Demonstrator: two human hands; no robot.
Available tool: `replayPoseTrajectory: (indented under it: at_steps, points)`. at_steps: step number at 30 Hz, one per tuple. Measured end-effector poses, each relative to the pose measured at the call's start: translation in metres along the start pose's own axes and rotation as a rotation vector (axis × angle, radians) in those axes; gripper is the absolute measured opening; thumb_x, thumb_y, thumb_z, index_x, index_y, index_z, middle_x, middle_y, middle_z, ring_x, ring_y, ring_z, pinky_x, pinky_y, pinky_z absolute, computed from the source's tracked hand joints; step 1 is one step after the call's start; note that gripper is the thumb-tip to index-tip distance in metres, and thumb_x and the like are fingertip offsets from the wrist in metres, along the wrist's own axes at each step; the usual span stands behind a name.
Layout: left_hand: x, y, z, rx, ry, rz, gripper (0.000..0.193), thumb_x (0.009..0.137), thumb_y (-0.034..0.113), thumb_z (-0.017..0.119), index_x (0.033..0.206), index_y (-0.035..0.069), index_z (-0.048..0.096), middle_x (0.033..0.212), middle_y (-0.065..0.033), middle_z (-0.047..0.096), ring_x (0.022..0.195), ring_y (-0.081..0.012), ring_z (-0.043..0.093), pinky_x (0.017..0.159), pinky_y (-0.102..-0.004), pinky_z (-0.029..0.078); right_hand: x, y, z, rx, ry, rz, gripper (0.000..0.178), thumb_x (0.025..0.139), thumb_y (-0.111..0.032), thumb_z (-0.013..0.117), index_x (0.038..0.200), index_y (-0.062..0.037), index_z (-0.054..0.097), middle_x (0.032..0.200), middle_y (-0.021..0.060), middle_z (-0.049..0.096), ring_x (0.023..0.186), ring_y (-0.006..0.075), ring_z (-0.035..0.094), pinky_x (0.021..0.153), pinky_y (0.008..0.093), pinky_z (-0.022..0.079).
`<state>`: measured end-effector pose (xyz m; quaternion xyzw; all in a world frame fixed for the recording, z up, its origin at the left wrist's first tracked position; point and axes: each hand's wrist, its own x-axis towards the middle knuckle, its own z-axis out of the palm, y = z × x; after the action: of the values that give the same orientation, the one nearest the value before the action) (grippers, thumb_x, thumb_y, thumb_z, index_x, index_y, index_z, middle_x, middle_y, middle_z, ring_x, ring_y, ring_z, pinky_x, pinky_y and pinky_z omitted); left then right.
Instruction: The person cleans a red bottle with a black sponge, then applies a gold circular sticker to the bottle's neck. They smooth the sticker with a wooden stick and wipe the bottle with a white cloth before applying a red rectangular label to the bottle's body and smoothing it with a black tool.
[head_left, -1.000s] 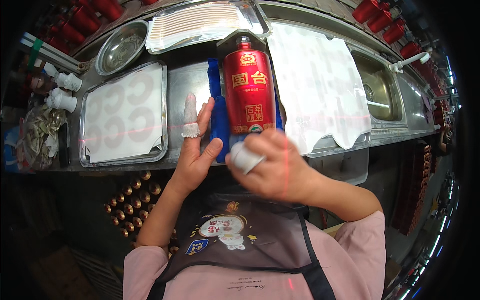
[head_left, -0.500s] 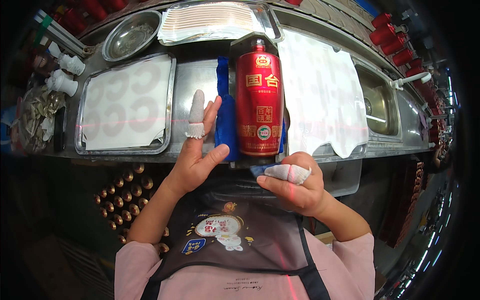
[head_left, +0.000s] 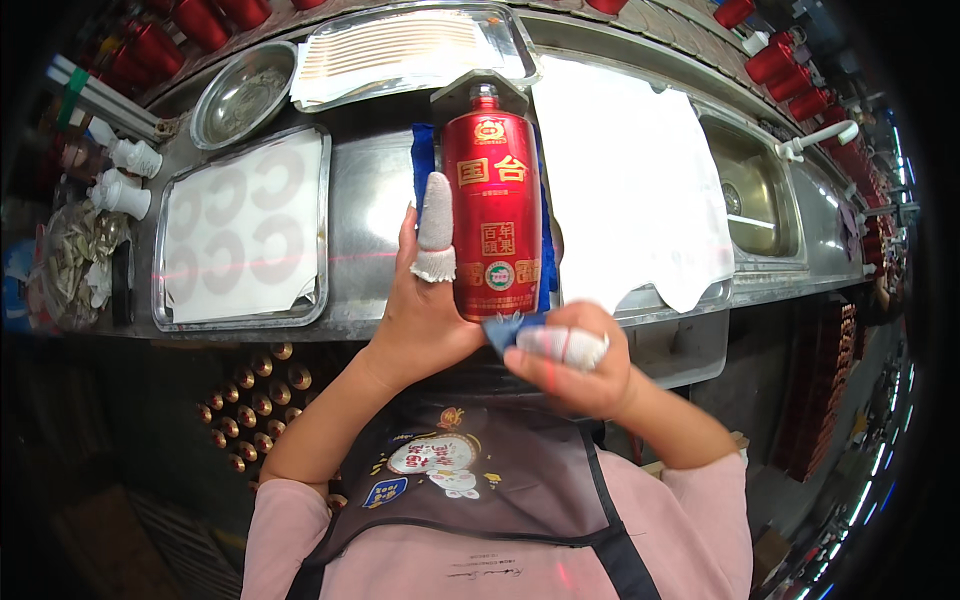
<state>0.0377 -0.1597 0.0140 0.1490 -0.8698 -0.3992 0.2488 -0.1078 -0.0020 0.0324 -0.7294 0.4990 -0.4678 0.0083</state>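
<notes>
A red bottle (head_left: 490, 215) with gold lettering and a round label lies on its back over a blue cloth (head_left: 424, 150), its neck pointing away from me. My left hand (head_left: 430, 310) lies along the bottle's left side and touches it near the base. Its fingers are stretched out, with a grey knitted cover on one finger; the thumb is mostly hidden. At the bottle's bottom edge, my right hand (head_left: 575, 360), slightly blurred, pinches a small blue piece of cloth (head_left: 505, 332). A knitted cover is on one of its fingers too.
On the left, a metal tray (head_left: 325, 230) holds white sheets with ring shapes. Behind stand a steel bowl (head_left: 240, 108) and a tray of striped strips (head_left: 395, 55). White sheets (head_left: 635, 190) lie right of the bottle, beside a sink (head_left: 750, 190). Red bottles (head_left: 770, 60) line the back.
My left hand has closed in on the bottle's left side and now touches it. The blue cloth in my right hand has come up against the bottle's base. The view has shifted slightly.
</notes>
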Motion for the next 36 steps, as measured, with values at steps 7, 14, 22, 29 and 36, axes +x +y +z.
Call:
replayPoseTrajectory:
  at_steps: [7,14,22,29,36]
  points:
    - [-0.002,-0.014,0.004,-0.071,-0.012,-0.074,0.138,0.068,0.027,0.096,0.163,0.000,-0.001,0.165,-0.0272,0.023,0.150,-0.0362,0.036,0.120,-0.0433,0.035,0.022,-0.014,0.042,-0.107,0.408,0.557,0.025,0.082,-0.006,0.083,0.102,-0.0020,0.068,0.089,0.0106,0.069,0.076,0.0228,0.067,0.071,0.0314,0.052]
    - [-0.005,-0.014,0.004,-0.147,-0.023,-0.119,0.135,0.065,0.025,0.097,0.163,0.002,0.006,0.165,-0.0267,0.022,0.150,-0.0394,0.035,0.119,-0.0440,0.035,0.002,-0.003,0.016,0.149,0.563,1.215,0.017,0.091,-0.009,0.076,0.096,0.0006,0.063,0.089,0.0063,0.070,0.075,0.0089,0.065,0.067,0.0245,0.053]
    - [-0.005,-0.015,-0.002,-0.017,-0.073,-0.127,0.132,0.065,0.023,0.096,0.163,0.004,0.010,0.163,-0.0223,0.029,0.154,-0.0379,0.023,0.123,-0.0513,0.021,0.015,0.003,0.032,0.083,0.619,0.905,0.016,0.088,-0.012,0.077,0.093,-0.0030,0.065,0.081,0.0110,0.066,0.073,0.0226,0.065,0.068,0.0333,0.052]
    - [-0.007,-0.013,0.004,-0.269,-0.035,-0.237,0.133,0.066,0.036,0.096,0.163,0.004,0.010,0.162,-0.0213,0.031,0.155,-0.0367,0.021,0.126,-0.0496,0.007,-0.009,0.008,0.016,0.316,0.691,0.990,0.019,0.090,-0.012,0.078,0.094,-0.0002,0.064,0.082,0.0078,0.068,0.074,0.0123,0.065,0.067,0.0271,0.052]
    - [-0.003,-0.008,-0.007,0.050,-0.236,-0.308,0.111,0.074,0.050,0.087,0.160,0.011,0.029,0.165,-0.0203,0.029,0.159,-0.0365,0.008,0.123,-0.0604,-0.002,0.011,0.002,0.009,0.115,0.678,1.123,0.018,0.089,-0.013,0.078,0.092,-0.0016,0.064,0.081,0.0090,0.066,0.077,0.0170,0.068,0.068,0.0300,0.052]
